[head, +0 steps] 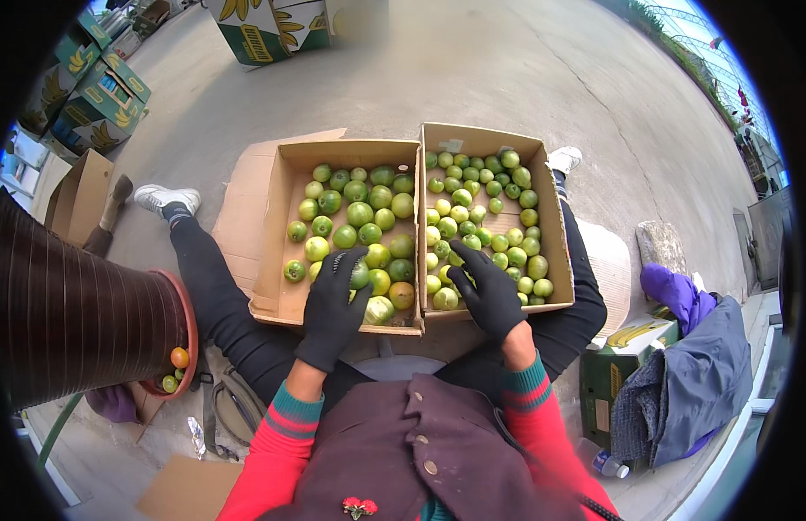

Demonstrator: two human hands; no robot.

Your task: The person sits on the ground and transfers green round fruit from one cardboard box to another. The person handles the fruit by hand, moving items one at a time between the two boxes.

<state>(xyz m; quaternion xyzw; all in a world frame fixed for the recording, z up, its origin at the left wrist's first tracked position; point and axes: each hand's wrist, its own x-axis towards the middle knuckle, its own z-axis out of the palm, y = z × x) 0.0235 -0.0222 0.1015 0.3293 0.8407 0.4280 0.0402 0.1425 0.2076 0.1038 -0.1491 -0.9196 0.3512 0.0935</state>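
Observation:
Two open cardboard boxes stand side by side between my outstretched legs. The left cardboard box [267, 260] holds larger green tomatoes [360, 213], one of them turning orange [402, 295]. Smaller green tomatoes [460, 197] fill much of the right cardboard box [559, 260]. My left hand [334, 306], in a black glove, is over the near part of the left box with its fingers around a green tomato [359, 275]. Also in a black glove, my right hand [484, 290] reaches into the right box, fingers apart above the small tomatoes; its palm is hidden.
At my left is a large dark ribbed container [84, 306] beside a reddish rim [189, 325] with a few tomatoes. Banana boxes [93, 107] are stacked far left; another [260, 39] stands ahead. A jacket [702, 378] lies over a box at right, near a plastic bottle [602, 461].

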